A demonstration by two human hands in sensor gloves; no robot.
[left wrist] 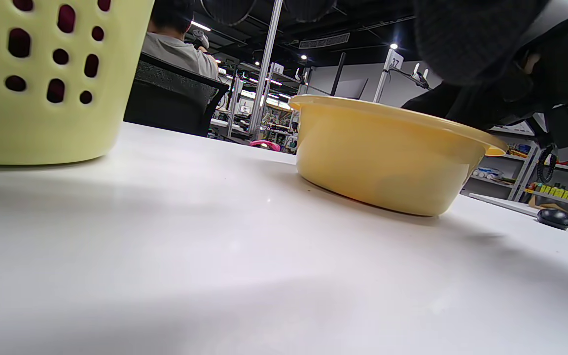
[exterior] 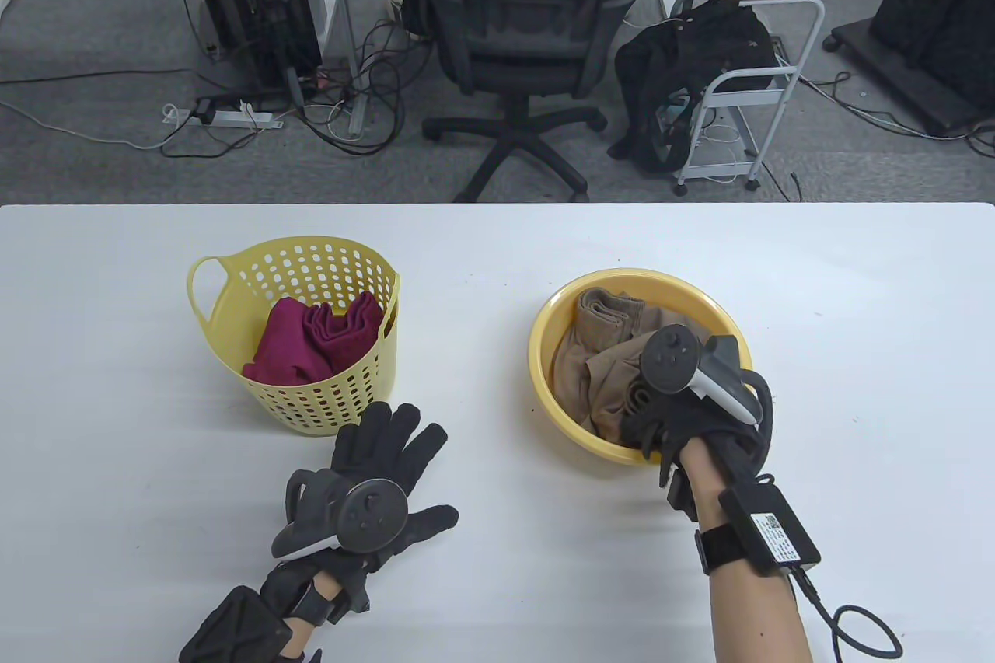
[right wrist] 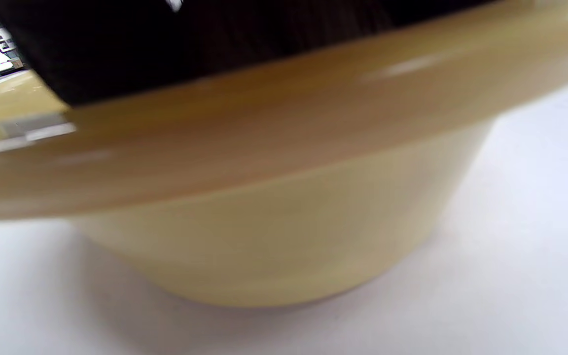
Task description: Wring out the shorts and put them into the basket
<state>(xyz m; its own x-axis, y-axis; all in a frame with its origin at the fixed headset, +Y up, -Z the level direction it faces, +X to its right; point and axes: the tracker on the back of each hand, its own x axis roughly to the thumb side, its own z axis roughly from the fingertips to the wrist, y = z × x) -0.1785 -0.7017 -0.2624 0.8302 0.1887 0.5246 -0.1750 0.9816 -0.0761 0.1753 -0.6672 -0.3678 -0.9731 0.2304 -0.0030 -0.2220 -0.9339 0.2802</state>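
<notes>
Tan shorts [exterior: 591, 364] lie crumpled in a yellow bowl [exterior: 544, 313] on the right of the white table. My right hand [exterior: 657, 422] reaches over the bowl's near rim, its fingers curled down into the tan cloth and gripping it. A pale yellow perforated basket [exterior: 311, 399] stands on the left and holds a maroon cloth [exterior: 319, 336]. My left hand [exterior: 404, 453] lies flat on the table just in front of the basket, fingers spread, holding nothing. The left wrist view shows the basket [left wrist: 42, 98], the bowl [left wrist: 382, 158] and my right hand [left wrist: 486, 74] above its rim. The right wrist view is filled by the bowl's wall [right wrist: 274, 222].
Bare table [exterior: 482, 539] lies between basket and bowl and in front of both. Beyond the far edge stand an office chair [exterior: 528, 33] and a white cart [exterior: 738, 88]. The left wrist view shows a seated person [left wrist: 175, 44] and a black mouse [left wrist: 554, 218] on another table.
</notes>
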